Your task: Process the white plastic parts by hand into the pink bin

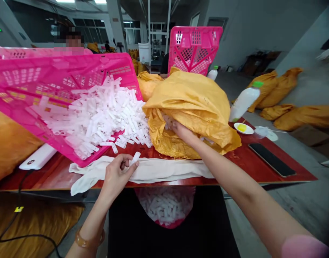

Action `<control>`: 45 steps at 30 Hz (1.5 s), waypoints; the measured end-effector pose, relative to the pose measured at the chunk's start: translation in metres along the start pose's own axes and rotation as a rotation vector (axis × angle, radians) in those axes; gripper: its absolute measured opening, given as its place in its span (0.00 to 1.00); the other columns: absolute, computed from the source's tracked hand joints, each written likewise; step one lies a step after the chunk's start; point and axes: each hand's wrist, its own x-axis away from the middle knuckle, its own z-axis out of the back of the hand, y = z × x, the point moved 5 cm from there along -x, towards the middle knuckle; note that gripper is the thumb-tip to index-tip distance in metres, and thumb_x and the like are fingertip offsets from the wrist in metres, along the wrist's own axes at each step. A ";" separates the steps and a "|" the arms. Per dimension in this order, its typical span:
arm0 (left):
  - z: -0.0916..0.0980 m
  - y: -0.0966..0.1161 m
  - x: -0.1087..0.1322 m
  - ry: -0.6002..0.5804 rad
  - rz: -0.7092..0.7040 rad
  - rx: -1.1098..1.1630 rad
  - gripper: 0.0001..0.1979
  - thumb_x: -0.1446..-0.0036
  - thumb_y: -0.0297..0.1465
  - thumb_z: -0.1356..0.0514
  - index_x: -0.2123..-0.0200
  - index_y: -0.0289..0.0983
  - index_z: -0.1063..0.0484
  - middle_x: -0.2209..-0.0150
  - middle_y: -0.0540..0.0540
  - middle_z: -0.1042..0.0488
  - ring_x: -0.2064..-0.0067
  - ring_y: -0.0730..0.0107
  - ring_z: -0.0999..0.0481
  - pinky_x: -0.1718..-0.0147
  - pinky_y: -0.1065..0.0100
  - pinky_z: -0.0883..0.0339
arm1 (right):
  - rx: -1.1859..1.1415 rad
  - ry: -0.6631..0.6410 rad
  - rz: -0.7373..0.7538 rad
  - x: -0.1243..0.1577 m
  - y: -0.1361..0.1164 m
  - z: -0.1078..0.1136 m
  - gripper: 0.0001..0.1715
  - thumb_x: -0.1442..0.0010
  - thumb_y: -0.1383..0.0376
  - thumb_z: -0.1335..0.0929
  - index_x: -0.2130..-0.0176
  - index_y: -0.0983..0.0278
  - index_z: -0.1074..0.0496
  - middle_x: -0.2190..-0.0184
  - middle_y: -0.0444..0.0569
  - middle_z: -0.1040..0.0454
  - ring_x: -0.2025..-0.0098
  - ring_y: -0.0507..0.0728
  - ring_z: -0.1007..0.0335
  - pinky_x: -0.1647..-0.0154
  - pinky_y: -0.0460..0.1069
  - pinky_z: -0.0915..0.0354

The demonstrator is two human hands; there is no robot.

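Between the thumb and fingers of my left hand (120, 169) is a small white plastic tube (136, 157), held above a folded white cloth (164, 170) along the table's front edge. My right hand (179, 129) reaches into the mouth of a yellow woven sack (191, 93); its fingers are mostly hidden among white pieces inside. Left of the sack, a pink plastic basket (132, 71) lies tipped toward me, with a heap of similar white tubes (107, 111) spilling onto the red table (57, 172).
A white bottle with a green cap (245, 102), a small dish (243, 128) and a black phone (271, 159) are on the right. Below the table edge sits a container of white tubes (167, 206). A corded white device (38, 157) lies left. A person (73, 43) is behind the basket.
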 end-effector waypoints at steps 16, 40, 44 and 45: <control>-0.050 0.096 0.070 -0.254 -0.077 0.201 0.16 0.30 0.42 0.48 0.56 0.39 0.27 0.65 0.47 0.23 0.65 0.67 0.25 0.63 0.69 0.33 | -1.075 -0.384 0.111 0.240 -0.060 0.007 0.15 0.32 0.55 0.31 0.55 0.64 0.27 0.63 0.46 0.27 0.61 0.54 0.31 0.58 0.47 0.35; -0.059 0.086 0.088 -0.339 -0.064 0.287 0.17 0.33 0.38 0.43 0.73 0.38 0.27 0.76 0.50 0.29 0.74 0.71 0.31 0.72 0.71 0.37 | -0.561 -0.132 0.141 0.257 -0.064 0.006 0.13 0.29 0.64 0.37 0.48 0.63 0.29 0.57 0.54 0.24 0.58 0.58 0.28 0.59 0.49 0.36; -0.060 0.091 0.092 -0.406 -0.118 0.406 0.16 0.33 0.36 0.43 0.73 0.37 0.28 0.75 0.49 0.28 0.71 0.70 0.29 0.70 0.71 0.36 | -0.987 -0.418 0.191 0.260 -0.068 0.000 0.13 0.30 0.58 0.34 0.53 0.65 0.28 0.60 0.50 0.23 0.63 0.55 0.27 0.63 0.46 0.34; -0.061 0.090 0.092 -0.431 -0.126 0.421 0.16 0.33 0.36 0.43 0.74 0.37 0.28 0.74 0.48 0.28 0.71 0.69 0.29 0.69 0.70 0.36 | -1.064 -0.474 0.199 0.261 -0.069 0.000 0.14 0.31 0.57 0.33 0.54 0.66 0.28 0.61 0.49 0.23 0.63 0.54 0.28 0.64 0.45 0.34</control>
